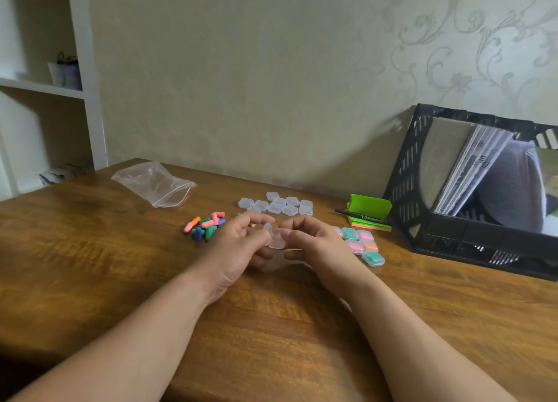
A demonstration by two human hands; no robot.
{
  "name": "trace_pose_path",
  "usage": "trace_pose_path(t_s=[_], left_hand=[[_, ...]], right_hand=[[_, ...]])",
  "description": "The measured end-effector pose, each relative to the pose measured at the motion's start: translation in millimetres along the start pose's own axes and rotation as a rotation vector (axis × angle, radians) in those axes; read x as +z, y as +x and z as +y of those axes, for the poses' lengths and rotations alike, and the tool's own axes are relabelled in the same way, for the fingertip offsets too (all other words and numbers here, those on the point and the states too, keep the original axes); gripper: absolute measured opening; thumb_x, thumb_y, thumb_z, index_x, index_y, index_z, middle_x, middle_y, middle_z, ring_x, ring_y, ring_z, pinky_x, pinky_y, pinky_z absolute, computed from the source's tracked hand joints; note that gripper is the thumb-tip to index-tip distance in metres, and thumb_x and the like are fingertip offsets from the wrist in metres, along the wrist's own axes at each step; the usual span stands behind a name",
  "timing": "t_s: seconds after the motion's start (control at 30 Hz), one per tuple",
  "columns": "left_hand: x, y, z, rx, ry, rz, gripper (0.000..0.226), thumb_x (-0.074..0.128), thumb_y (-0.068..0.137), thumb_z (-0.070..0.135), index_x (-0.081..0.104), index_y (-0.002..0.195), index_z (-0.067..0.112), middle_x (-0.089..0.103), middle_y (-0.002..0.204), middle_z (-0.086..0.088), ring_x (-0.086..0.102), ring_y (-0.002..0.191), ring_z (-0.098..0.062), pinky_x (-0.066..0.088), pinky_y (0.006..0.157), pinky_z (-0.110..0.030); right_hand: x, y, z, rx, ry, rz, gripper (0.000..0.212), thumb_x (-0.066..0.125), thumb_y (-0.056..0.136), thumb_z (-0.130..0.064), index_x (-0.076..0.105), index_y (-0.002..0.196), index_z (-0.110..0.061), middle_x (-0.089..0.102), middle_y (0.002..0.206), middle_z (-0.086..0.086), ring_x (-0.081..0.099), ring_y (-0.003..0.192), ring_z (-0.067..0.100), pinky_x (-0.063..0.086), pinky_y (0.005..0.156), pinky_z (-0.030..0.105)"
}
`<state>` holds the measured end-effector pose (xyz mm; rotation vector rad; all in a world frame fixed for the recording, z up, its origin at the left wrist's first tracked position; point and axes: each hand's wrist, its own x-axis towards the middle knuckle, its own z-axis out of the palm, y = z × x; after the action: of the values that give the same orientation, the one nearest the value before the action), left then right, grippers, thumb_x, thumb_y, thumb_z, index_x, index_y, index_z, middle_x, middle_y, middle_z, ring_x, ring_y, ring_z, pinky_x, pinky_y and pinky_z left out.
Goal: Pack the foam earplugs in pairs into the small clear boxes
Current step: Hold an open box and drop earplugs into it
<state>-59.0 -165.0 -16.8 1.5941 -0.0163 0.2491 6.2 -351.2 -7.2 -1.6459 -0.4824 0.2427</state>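
The left hand (238,247) and the right hand (315,244) both pinch one small clear box (277,241) between curled fingers and thumbs, just above the table (90,250). The fingers cover part of the box. Its walls are translucent, so it cannot be told whether the lid is up or down, and any contents cannot be made out.

Positions below take this box as dial centre, with 12 o'clock toward the wall.

- 9 to 10 o'clock, near the left hand: the loose earplugs (206,225) lie in a small heap of pink, green, blue and orange. One green piece shows only as a sliver behind the left fingers.
- 12 o'clock: the empty boxes (277,204) lie flat in a tight cluster, with the nearest ones partly hidden by the fingers.
- 3 o'clock, just beside the right hand: the filled boxes (360,244) show pink, teal and orange inside. The hand hides the nearest ones, so their count cannot be told.
- 10 to 11 o'clock, well apart: a clear zip bag (154,182) lies flat.
- 2 o'clock: a black pen (360,216) lies across the front of a green pad (370,207). Beyond it stands a black file rack (453,235) holding papers — cut off at the right edge.
- Far 10 o'clock: a white shelf unit (87,99), cut off at the left edge, with blurred contents.

Both forearms run out of the bottom edge.
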Motion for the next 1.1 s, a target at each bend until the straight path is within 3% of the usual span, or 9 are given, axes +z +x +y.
trace_pose_path(t_s=[0.23,0.33,0.47,0.53,0.63,0.77,0.9,1.0,1.1], left_hand=[[0.7,-1.7,4.3,-0.044,-0.017,-0.057,0.016,0.065,0.104,0.007,0.067,0.119,0.012,0.078,0.109,-0.016,0.081,0.09,-0.027,0.067,0.085,-0.045],[0.6,-3.5,7.8,-0.124,-0.044,-0.169,0.031,0.075,0.101,0.017,0.06,0.127,0.012,0.078,0.114,-0.015,0.08,0.089,-0.024,0.065,0.079,-0.038],[0.2,-10.6,15.3,-0.188,-0.016,-0.342,0.022,0.054,0.107,0.008,0.064,0.127,0.008,0.075,0.105,-0.013,0.064,0.074,-0.015,0.052,0.064,-0.028],[0.1,-13.0,16.5,-0.198,-0.016,-0.357,0.025,0.048,0.111,0.021,0.063,0.125,0.007,0.066,0.093,-0.01,0.056,0.067,-0.014,0.042,0.058,-0.026],[2.6,-12.4,16.2,-0.196,-0.001,-0.351,0.058,0.039,0.113,0.056,0.063,0.131,0.006,0.059,0.081,-0.006,0.049,0.061,-0.014,0.037,0.054,-0.025],[3.9,-7.9,16.5,-0.245,-0.11,-0.2,0.055,0.037,0.112,0.059,0.068,0.113,0.013,0.058,0.078,-0.002,0.043,0.057,-0.012,0.029,0.052,-0.025],[-9.3,3.2,18.8,-0.228,-0.605,0.174,0.041,0.048,0.108,0.048,0.065,0.091,0.015,0.057,0.07,0.001,0.037,0.05,-0.013,0.014,0.05,-0.027],[-28.3,9.8,16.4,-0.225,-0.893,0.445,0.036,0.045,0.103,0.043,0.061,0.092,0.013,0.051,0.067,-0.003,0.037,0.049,-0.016,0.023,0.046,-0.025],[-37.3,9.9,14.6,-0.258,-1.019,0.521,0.035,0.039,0.102,0.041,0.056,0.092,0.012,0.049,0.067,-0.004,0.039,0.049,-0.017,0.027,0.042,-0.023]], right_hand=[[3.2,-4.3,-3.8,0.044,-0.235,0.133,0.014,0.063,0.109,-0.027,0.075,0.113,-0.021,0.079,0.099,0.002,0.076,0.085,0.014,0.066,0.074,0.031],[3.9,-6.4,-8.1,-0.005,-0.23,0.162,0.016,0.063,0.109,-0.031,0.078,0.109,-0.025,0.08,0.098,-0.003,0.077,0.09,0.018,0.064,0.082,0.041],[10.1,-10.9,-15.8,-0.087,-0.189,0.097,0.017,0.065,0.107,-0.029,0.081,0.108,-0.025,0.08,0.101,-0.004,0.075,0.096,0.015,0.061,0.087,0.039],[12.4,-13.4,-18.4,-0.115,-0.183,0.05,0.018,0.065,0.107,-0.025,0.082,0.108,-0.024,0.08,0.102,-0.003,0.074,0.095,0.014,0.059,0.088,0.036],[12.3,-13.5,-17.3,-0.129,-0.143,0.005,0.021,0.064,0.107,-0.021,0.084,0.107,-0.027,0.08,0.104,-0.002,0.073,0.096,0.016,0.058,0.088,0.037],[9.9,-7.5,-8.9,-0.051,-0.052,0.034,0.025,0.065,0.103,-0.04,0.083,0.108,-0.023,0.077,0.103,0.004,0.068,0.098,0.026,0.053,0.09,0.045],[12.1,-1.4,0.3,0.023,-0.209,0.172,0.027,0.067,0.102,-0.046,0.084,0.106,-0.026,0.079,0.099,-0.003,0.07,0.097,0.019,0.057,0.086,0.035],[20.6,9.4,-1.4,0.073,-0.299,0.185,0.021,0.066,0.105,-0.041,0.081,0.108,-0.027,0.079,0.101,-0.003,0.071,0.098,0.017,0.058,0.082,0.03],[29.2,28.5,-6.0,0.112,-0.491,0.125,0.017,0.064,0.107,-0.04,0.077,0.111,-0.03,0.077,0.105,-0.005,0.07,0.101,0.013,0.055,0.079,0.026]])
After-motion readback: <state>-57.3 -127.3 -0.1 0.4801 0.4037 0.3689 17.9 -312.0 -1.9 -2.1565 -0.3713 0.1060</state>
